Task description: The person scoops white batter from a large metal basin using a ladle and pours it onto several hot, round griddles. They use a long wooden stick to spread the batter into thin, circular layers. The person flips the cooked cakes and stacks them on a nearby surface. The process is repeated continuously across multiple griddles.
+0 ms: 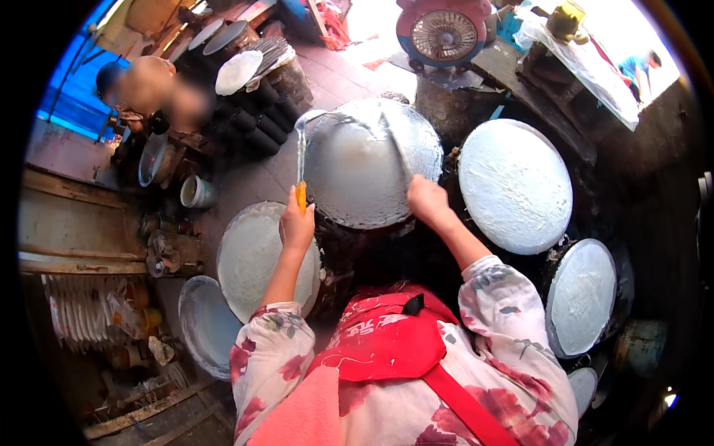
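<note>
My left hand [297, 223] grips the orange handle of a long thin spatula [300, 160] whose blade reaches up along the left rim of a large round griddle [370, 160] coated with a pale thin batter sheet. On the griddle's near right edge my right hand [426, 199] is closed on a thin tool [394, 143] that runs up across the sheet. Both forearms wear floral sleeves, and a red apron strap crosses my chest.
More round pans with white sheets lie at the right [515, 184], lower right [581, 296] and lower left [249, 256]. A fan [445, 35] stands behind. A person [152, 89] crouches at upper left beside dark cylinders [256, 119]. A bowl [196, 192] sits on the floor.
</note>
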Available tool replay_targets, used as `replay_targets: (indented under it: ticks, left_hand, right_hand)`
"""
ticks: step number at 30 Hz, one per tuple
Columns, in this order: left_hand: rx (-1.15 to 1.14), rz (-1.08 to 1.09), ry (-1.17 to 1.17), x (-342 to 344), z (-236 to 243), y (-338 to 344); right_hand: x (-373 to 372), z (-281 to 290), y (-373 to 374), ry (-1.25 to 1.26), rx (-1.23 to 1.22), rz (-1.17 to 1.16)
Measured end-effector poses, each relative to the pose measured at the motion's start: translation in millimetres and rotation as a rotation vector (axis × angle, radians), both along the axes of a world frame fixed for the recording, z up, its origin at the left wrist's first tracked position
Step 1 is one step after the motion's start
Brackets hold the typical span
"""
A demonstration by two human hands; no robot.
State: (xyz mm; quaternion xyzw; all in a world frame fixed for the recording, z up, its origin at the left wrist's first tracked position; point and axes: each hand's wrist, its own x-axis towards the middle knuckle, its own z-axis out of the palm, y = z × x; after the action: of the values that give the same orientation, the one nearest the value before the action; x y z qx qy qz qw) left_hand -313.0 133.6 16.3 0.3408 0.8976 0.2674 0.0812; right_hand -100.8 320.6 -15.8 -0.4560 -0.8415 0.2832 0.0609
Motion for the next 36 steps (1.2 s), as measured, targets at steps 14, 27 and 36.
replay_targets:
  ticks: [14,27,36]
  left_hand:
    - [0.070,0.040,-0.157,32,23,-84]
    - [0.246,0.351,-0.577,70,59,-135]
    - [0.388,0.415,-0.720,77,68,-128]
  right_hand:
    - [-22,16,5,-0.067,0.109,0.450]
    - [-5,21,32,-0.148,0.092,0.783]
    - [-58,24,72,-0.208,0.133,0.782]
